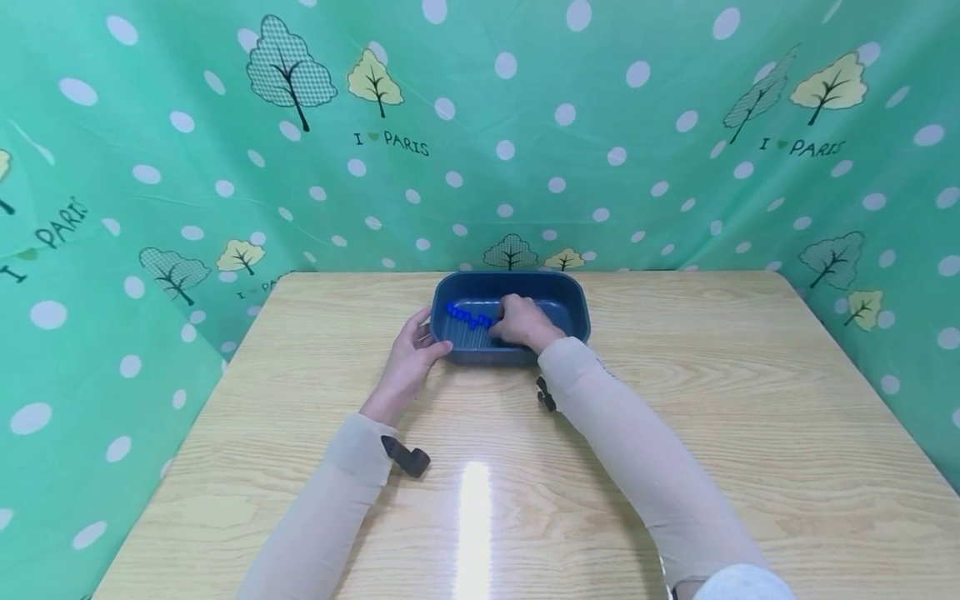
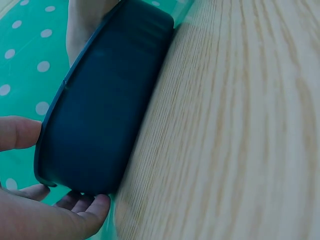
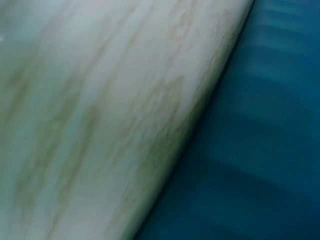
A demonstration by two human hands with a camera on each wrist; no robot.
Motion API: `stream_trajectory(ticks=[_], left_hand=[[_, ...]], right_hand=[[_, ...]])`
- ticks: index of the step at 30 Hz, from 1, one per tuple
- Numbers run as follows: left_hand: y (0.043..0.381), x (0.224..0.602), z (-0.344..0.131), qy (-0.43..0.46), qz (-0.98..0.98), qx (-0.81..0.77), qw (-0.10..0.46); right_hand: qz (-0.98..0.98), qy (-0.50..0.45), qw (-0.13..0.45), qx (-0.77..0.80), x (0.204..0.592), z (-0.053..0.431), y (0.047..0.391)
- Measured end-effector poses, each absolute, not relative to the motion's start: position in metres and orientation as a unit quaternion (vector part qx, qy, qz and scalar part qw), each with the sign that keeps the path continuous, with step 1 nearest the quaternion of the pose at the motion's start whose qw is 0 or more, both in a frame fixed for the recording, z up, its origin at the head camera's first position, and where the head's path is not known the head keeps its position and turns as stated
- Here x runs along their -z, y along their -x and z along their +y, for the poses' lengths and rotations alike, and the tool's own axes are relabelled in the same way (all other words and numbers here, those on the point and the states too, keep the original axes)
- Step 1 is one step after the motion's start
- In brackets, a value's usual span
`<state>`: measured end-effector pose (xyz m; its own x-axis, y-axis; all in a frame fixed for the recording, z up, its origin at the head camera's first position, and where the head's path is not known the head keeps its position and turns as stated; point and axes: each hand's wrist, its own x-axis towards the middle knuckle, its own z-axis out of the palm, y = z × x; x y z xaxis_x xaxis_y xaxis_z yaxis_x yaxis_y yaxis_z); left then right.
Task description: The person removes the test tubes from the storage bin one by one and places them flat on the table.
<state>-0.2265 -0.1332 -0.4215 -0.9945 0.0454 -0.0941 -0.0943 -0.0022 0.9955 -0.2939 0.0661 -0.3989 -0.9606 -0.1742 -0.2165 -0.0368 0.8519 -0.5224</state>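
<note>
A dark blue plastic bin (image 1: 491,357) stands near the far edge of the table. Its left end is held by my left hand (image 1: 411,354), with the thumb at the front rim and the other fingers against the outer end wall. That grip also shows in the left wrist view, where the bin's side wall (image 2: 95,110) fills the middle. Inside the bin lies a bright blue chain-like strip of small links (image 1: 467,317). My right hand (image 1: 521,321) reaches in over the front rim, fingers curled at the strip's right end. Its fingertips are partly hidden; the right wrist view shows only bin wall (image 3: 250,150) and table.
The light wood table (image 1: 712,400) spreads out on both sides of the bin. Behind it hangs a green dotted cloth (image 1: 465,125) with printed trees. Black wrist mounts (image 1: 406,457) stick out from both forearms. A bright light reflection lies on the tabletop in front.
</note>
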Motion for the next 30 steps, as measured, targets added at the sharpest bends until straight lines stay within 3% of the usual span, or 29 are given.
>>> stream_trajectory(ticks=[30], left_hand=[[0.210, 0.391, -0.129, 0.015, 0.696, -0.714, 0.069]], right_hand=[[0.969, 0.067, 0.109, 0.210, 0.398, 0.059, 0.293]])
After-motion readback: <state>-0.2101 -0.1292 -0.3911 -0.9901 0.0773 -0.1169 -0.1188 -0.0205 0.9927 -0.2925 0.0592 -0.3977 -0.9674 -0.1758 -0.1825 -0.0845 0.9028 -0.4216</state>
